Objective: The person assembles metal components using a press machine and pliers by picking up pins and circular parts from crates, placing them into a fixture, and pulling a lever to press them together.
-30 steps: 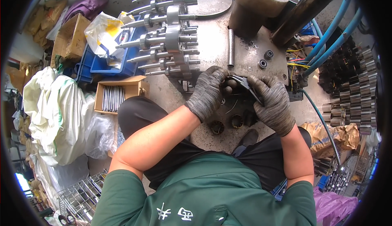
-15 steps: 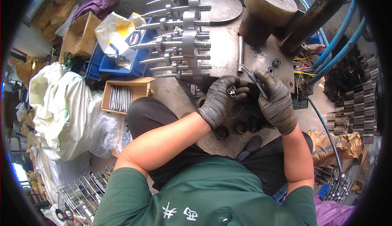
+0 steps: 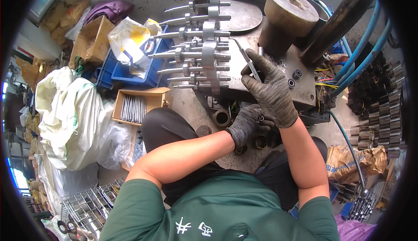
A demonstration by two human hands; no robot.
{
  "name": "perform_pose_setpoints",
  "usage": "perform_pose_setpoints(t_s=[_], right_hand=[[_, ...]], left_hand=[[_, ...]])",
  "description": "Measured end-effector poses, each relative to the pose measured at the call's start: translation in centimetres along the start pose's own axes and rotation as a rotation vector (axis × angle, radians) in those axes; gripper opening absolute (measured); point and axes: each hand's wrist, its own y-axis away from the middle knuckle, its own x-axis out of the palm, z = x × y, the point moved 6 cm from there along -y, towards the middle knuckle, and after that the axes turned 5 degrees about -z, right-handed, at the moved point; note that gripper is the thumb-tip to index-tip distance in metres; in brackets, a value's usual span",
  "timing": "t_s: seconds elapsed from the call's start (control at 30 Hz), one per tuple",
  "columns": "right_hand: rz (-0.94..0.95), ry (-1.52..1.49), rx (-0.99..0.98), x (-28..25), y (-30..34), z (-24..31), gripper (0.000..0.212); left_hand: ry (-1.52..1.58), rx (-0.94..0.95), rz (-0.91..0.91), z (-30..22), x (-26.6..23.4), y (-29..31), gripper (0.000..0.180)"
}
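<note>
My right hand [image 3: 272,88], in a dark grey work glove, grips slim pliers with a thin bent tip [image 3: 247,58]. The tip points up and left, close to the right ends of a row of metal shafts with thick collars [image 3: 209,56]. Lower and nearer my body is my left hand [image 3: 249,125], gloved the same way. Its fingers are curled round a few small metal rings [image 3: 260,119], which look like circlips; the fingers partly hide them. Two small bearings [image 3: 297,74] rest on the metal bench top [image 3: 305,94] right of the pliers.
A heavy round-topped metal post [image 3: 291,12] rises behind the bench, with blue hoses [image 3: 365,56] to its right. At left are a carton of thin rods [image 3: 134,109], a blue crate [image 3: 124,73] and white sacks [image 3: 65,119]. Stacked metal parts [image 3: 383,106] line the right side.
My right hand has moved up and left with the pliers, toward the shafts. My left hand has dropped lower and slightly right, still holding the small rings. The whole view has shifted slightly.
</note>
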Motion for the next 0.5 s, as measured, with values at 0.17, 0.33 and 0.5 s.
perform_pose_setpoints(t_s=[0.17, 0.33, 0.5], right_hand=[[0.081, -0.146, 0.052, 0.2, -0.6, -0.3, 0.058], [0.078, -0.115, 0.03, 0.4, -0.9, -0.3, 0.06], [0.037, -0.035, -0.063, 1.1, -0.9, 0.0, 0.064]], left_hand=[[-0.129, 0.05, 0.099, 0.7, -0.5, -1.4, 0.016], [-0.218, 0.065, 0.117, 1.0, -0.4, -1.8, 0.018], [-0.207, 0.045, 0.069, 0.8, -0.4, -1.4, 0.014]])
